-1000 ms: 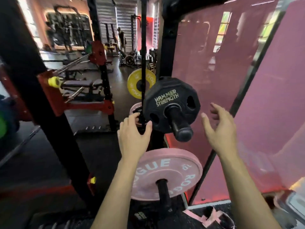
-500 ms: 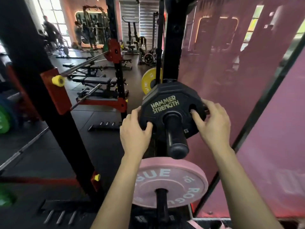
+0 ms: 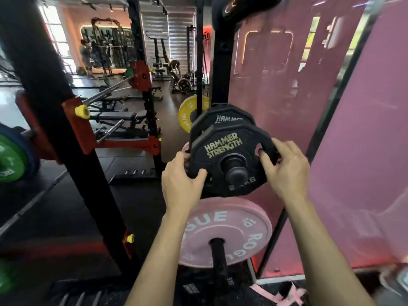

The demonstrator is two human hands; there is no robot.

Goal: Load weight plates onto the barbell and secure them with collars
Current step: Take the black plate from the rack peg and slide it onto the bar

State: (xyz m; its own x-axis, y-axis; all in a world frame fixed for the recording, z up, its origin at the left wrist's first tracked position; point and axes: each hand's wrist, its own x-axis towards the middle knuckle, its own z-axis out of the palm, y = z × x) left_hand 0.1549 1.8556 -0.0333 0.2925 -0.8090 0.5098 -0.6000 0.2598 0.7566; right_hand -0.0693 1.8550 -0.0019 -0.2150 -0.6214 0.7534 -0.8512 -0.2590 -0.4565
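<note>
A small black Hammer Strength plate point(image 3: 225, 151) sits near the tip of a black storage peg point(image 3: 235, 171) on the rack upright. My left hand point(image 3: 181, 184) grips its lower left edge, thumb on the face. My right hand point(image 3: 284, 168) grips its right edge, with fingertips hooked in a grip hole. A second black plate point(image 3: 220, 117) stays further back on the same peg. Below, a pink Rogue plate point(image 3: 225, 230) hangs on a lower peg. A green plate point(image 3: 10, 160) sits on a barbell sleeve at far left.
A black rack upright point(image 3: 55, 129) with red brackets stands to the left. A yellow plate point(image 3: 187, 115) hangs behind the peg. A pink panel point(image 3: 331, 129) closes the right side. Benches and people fill the room behind. A pink strap point(image 3: 284, 292) lies on the floor.
Both hands went from reaching to gripping the front black plate and slid it outward along the peg, uncovering a second black plate behind it.
</note>
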